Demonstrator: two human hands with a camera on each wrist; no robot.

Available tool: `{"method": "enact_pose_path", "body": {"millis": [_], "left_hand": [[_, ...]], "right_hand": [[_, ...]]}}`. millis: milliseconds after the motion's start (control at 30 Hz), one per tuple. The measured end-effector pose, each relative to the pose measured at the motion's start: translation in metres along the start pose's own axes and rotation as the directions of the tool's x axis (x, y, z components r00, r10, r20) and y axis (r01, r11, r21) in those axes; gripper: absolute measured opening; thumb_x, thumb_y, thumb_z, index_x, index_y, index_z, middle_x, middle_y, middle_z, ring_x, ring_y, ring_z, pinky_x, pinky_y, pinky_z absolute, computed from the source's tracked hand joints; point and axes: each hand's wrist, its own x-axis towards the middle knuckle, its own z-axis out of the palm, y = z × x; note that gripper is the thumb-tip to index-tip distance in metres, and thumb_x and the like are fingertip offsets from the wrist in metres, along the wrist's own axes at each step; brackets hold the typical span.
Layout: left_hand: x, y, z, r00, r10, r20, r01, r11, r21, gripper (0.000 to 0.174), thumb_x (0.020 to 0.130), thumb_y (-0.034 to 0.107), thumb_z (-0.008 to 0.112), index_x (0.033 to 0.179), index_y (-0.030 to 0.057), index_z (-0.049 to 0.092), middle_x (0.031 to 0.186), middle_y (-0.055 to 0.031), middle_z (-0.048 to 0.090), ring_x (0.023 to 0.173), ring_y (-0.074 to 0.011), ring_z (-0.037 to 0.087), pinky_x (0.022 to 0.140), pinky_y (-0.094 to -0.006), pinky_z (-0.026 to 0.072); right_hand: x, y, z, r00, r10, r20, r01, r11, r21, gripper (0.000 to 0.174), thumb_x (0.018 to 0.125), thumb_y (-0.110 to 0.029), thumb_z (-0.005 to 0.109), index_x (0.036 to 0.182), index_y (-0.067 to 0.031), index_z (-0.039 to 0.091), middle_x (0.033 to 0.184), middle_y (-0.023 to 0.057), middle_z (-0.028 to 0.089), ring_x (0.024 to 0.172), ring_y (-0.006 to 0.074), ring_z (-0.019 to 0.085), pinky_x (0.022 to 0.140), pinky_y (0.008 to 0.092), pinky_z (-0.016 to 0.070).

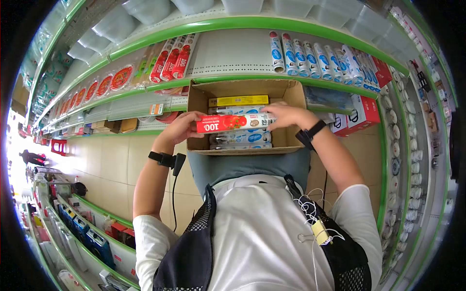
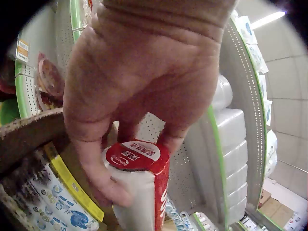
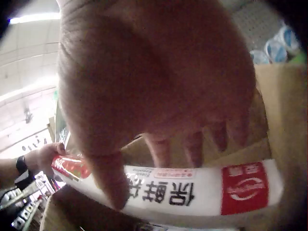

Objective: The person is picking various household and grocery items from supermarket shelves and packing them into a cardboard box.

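Observation:
A long red-and-white cling film box [image 1: 228, 123] with tomatoes and a "100" print is held level over an open cardboard carton [image 1: 204, 92]. My left hand [image 1: 179, 130] grips its red end; in the left wrist view the thumb lies along one side of the box [image 2: 137, 192], fingers behind. Toward the white end, my right hand [image 1: 291, 116] holds it, with the thumb across the lettered face in the right wrist view and the fingers on the far side. Below it in the carton lie several blue-and-white rolls [image 1: 242, 138] and a yellow box [image 1: 238, 100].
Ahead, a green-edged shelf [image 1: 233, 51] bears upright red boxes [image 1: 180, 56] on the left and a row of blue-and-white rolls [image 1: 301, 58] on the right. The carton's back wall stands close to this shelf. A red-and-white carton [image 1: 361, 114] sits on the lower right.

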Motion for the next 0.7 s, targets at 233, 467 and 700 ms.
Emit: {"method": "enact_pose_path", "body": {"millis": [233, 467, 700], "left_hand": [[0.036, -0.008, 0.007, 0.985, -0.122, 0.122, 0.103, 0.982, 0.158, 0.039, 0.100, 0.023, 0.052, 0.135, 0.0058, 0.056, 0.126, -0.0086, 0.063, 0.110, -0.0205, 0.065, 0.089, -0.0370, 0.0580], [0.021, 0.048, 0.001, 0.939, 0.304, -0.163, -0.103, 0.699, 0.707, 0.039, 0.098, 0.031, 0.060, 0.124, 0.0017, 0.063, 0.111, -0.0095, 0.069, 0.096, -0.0160, 0.063, 0.080, -0.0309, 0.0515], [0.052, 0.079, -0.067, 0.733, 0.629, -0.260, -0.221, 0.581, 0.783, 0.036, 0.094, 0.027, 0.066, 0.116, -0.0021, 0.065, 0.105, -0.0131, 0.069, 0.099, -0.0214, 0.065, 0.089, -0.0352, 0.0494]], "right_hand": [[0.071, 0.027, 0.051, 0.895, -0.173, 0.411, 0.156, 0.985, 0.077, 0.104, 0.070, -0.046, 0.084, 0.151, -0.0044, 0.036, 0.145, 0.0214, 0.050, 0.130, 0.0322, 0.052, 0.106, 0.0392, 0.0425], [0.103, 0.007, 0.072, 0.861, 0.037, 0.508, 0.094, 0.969, -0.230, 0.091, 0.063, -0.047, 0.087, 0.144, -0.0210, 0.052, 0.134, 0.0093, 0.063, 0.114, 0.0321, 0.064, 0.091, 0.0430, 0.0520], [0.100, -0.031, 0.076, 0.711, 0.105, 0.695, -0.045, 0.993, -0.105, 0.086, 0.086, -0.044, 0.067, 0.159, -0.0276, 0.024, 0.161, 0.0109, 0.032, 0.136, 0.0357, 0.046, 0.105, 0.0509, 0.0432]]}}
